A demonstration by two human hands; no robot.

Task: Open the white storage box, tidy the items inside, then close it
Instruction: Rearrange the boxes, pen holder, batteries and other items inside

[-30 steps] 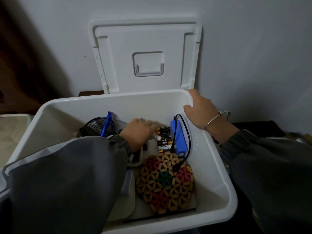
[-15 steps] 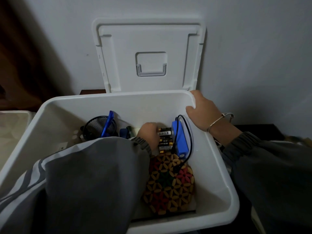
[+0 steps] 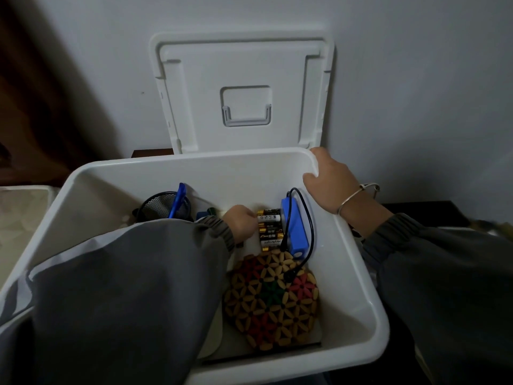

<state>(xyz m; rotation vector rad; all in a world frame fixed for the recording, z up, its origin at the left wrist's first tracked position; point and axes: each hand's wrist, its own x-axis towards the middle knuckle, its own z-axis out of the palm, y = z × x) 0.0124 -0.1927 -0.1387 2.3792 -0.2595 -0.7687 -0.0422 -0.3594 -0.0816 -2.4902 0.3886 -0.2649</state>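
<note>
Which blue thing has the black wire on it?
The power bank lying beside the batteries. The thin blue stick standing in the mesh cup has none.

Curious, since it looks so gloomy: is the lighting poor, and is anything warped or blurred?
Head view: dim, flat light without glare; the storage box rim bows from wide-angle distortion; the lid throws a thin shadow on the wall; the batteries stay sharp enough to read a label.
</note>
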